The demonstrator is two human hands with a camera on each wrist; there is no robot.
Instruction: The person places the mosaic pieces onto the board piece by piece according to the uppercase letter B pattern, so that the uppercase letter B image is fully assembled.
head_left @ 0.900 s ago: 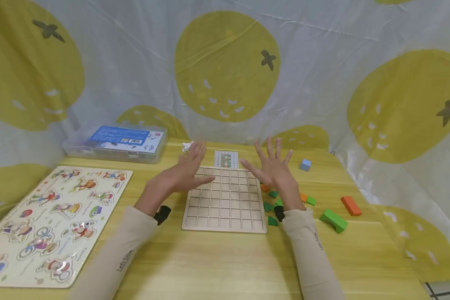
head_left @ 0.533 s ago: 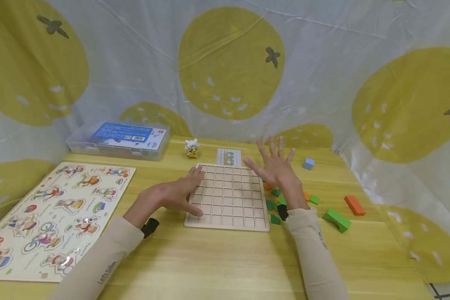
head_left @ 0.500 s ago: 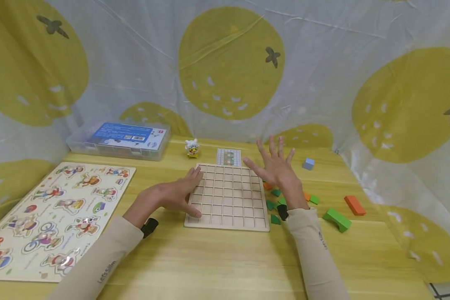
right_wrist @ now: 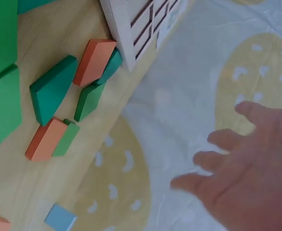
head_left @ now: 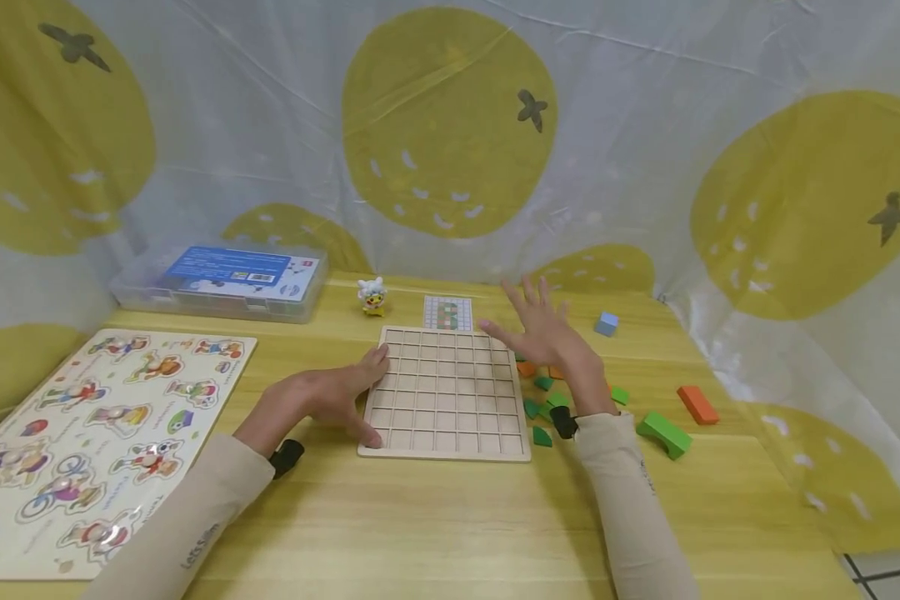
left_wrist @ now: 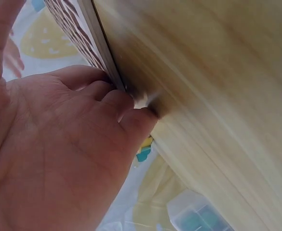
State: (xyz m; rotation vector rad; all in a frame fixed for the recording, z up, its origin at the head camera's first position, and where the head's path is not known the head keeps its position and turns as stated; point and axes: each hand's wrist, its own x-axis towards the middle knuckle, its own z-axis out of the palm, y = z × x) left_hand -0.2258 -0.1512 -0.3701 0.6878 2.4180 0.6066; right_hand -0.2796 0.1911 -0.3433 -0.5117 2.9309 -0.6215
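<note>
One wooden grid board [head_left: 446, 396] lies flat on the tabletop [head_left: 420, 525], just right of the left hand's grip [head_left: 340, 395], whose thumb and fingers stretch apart along the board's left edge, touching it. The right hand's grip [head_left: 546, 337], fingers fanned wide, hangs in the air by the board's far right corner, with small green and orange blocks [head_left: 542, 437] lying below it, nearer the person. A printed card [head_left: 447, 313] lies left of this grip, a blue cube [head_left: 607, 323] right of it.

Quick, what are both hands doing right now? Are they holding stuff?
Left hand: open, touching the edge of the grid board.
Right hand: open, spread wide, holding nothing.
</note>
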